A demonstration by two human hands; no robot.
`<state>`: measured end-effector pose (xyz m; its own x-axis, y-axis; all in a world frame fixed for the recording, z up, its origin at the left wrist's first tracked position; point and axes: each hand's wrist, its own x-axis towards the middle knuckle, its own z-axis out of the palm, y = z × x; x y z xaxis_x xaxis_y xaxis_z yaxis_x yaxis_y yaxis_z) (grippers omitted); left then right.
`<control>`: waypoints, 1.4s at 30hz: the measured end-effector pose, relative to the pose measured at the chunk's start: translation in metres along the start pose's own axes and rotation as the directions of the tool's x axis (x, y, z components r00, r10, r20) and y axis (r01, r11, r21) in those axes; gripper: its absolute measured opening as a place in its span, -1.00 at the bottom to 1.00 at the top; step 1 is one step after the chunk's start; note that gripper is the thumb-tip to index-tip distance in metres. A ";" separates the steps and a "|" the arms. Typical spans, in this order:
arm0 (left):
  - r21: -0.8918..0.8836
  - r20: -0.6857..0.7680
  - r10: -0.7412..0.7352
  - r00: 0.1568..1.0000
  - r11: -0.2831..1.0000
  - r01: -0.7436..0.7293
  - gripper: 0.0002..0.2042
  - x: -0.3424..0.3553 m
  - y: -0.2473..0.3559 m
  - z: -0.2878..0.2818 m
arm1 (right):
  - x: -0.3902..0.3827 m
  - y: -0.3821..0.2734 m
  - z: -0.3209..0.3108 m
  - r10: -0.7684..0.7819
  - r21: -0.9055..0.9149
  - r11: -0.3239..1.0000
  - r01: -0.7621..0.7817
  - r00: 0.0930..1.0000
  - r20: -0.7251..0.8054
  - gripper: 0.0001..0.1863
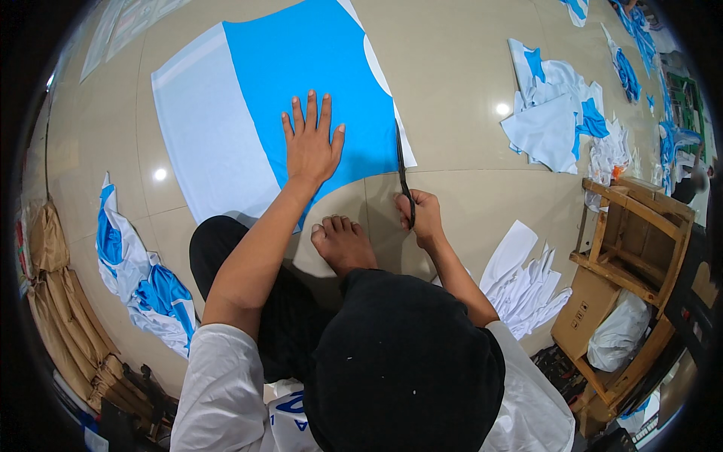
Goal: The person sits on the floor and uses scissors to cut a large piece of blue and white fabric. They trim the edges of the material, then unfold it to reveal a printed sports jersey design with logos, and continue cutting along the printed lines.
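A fabric panel, bright blue (294, 53) with a pale blue band (192, 135), lies spread on the tiled floor, white showing along its right edge. My left hand (311, 151) lies flat on the blue part, fingers apart. My right hand (422, 215) grips black scissors (401, 158), whose blades point away from me along the panel's right edge at a white strip; whether they are parted is unclear. My bare foot (343, 245) rests just below the panel's curved lower edge.
Blue and white fabric piles lie left (139, 279) and upper right (553, 113); white scraps (520, 294) lie lower right. Brown paper (60, 301) stands at the left edge. A wooden frame (636, 218), cardboard box (580, 309) and plastic bag (621, 331) are at the right.
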<state>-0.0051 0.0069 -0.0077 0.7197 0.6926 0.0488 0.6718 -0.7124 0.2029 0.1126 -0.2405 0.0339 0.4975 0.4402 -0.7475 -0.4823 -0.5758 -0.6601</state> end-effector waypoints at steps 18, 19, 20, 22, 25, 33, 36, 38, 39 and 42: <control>-0.389 -0.139 0.405 0.904 0.817 -0.426 -0.61 -0.020 0.021 -0.011 | -0.010 0.005 -0.006 0.007 0.013 1.000 -0.008 1.000 0.027 -0.76; -0.443 -0.167 0.453 0.876 0.759 -0.477 -0.63 -0.023 0.031 -0.009 | -0.010 0.006 -0.008 0.005 0.009 1.000 -0.005 1.000 0.020 -0.76; -0.439 -0.187 0.440 0.878 0.763 -0.475 -0.64 -0.025 0.038 -0.008 | -0.010 0.008 -0.010 0.003 0.001 1.000 -0.003 1.000 0.018 -0.76; -0.421 -0.179 0.446 0.877 0.771 -0.477 -0.68 -0.026 0.042 -0.004 | -0.009 0.013 -0.014 -0.002 -0.017 1.000 0.002 1.000 0.013 -0.76; -0.401 -0.189 0.447 0.875 0.778 -0.484 -0.73 -0.027 0.041 0.004 | -0.010 0.015 -0.014 0.020 -0.014 1.000 -0.020 1.000 0.008 -0.76; -0.485 -0.234 0.380 0.895 0.752 -0.446 -0.76 -0.025 0.039 0.005 | -0.011 0.012 -0.011 0.013 0.008 1.000 -0.013 0.999 0.036 -0.75; -0.502 -0.243 0.384 0.891 0.736 -0.454 -0.76 -0.025 0.039 0.004 | -0.007 0.012 -0.009 -0.005 0.039 0.999 0.002 0.998 0.059 -0.75; -0.517 -0.252 0.389 0.886 0.720 -0.463 -0.77 -0.025 0.038 0.005 | -0.006 0.010 -0.006 -0.005 0.063 0.998 0.001 0.998 0.067 -0.74; -0.521 -0.252 0.382 0.889 0.721 -0.457 -0.78 -0.025 0.038 0.005 | -0.007 0.008 -0.005 0.003 0.073 0.997 -0.008 0.998 0.066 -0.74; -0.529 -0.249 0.366 0.896 0.724 -0.443 -0.79 -0.024 0.038 0.005 | -0.005 0.011 -0.008 -0.003 0.065 0.998 -0.001 0.998 0.068 -0.74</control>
<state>0.0041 -0.0377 -0.0057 0.8476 0.3881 0.3618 0.0752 -0.7628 0.6422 0.1105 -0.2546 0.0315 0.4490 0.4876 -0.7488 -0.5287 -0.5307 -0.6625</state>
